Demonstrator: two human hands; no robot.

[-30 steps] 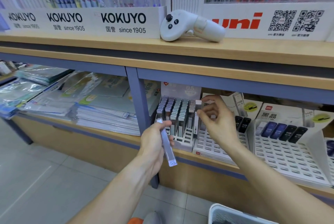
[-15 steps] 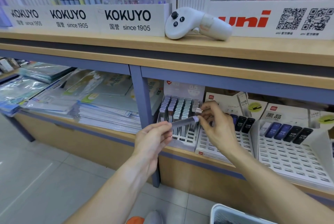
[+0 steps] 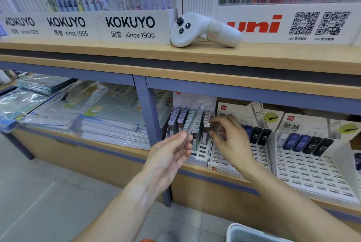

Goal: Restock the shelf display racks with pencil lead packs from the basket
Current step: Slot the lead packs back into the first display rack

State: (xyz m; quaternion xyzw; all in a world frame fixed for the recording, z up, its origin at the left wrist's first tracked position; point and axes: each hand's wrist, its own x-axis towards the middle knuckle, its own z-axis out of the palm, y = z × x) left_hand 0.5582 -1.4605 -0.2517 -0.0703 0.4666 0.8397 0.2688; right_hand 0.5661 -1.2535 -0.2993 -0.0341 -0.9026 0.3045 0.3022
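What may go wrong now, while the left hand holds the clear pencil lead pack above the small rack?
1. The left hand holds the clear lead pack only at its lower end, so it may slip out or tip.
2. The grey rack is tightly filled; pushing the pack in might knock neighbouring packs over.
3. The right hand hovers close to the same rack, and the two hands may bump each other.

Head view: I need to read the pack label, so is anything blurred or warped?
Head view: the lead pack in the left hand is motion-smeared, label unreadable; the right hand is blurred too; the shelf edge bows from wide-angle distortion; KOKUYO lettering stays sharp.
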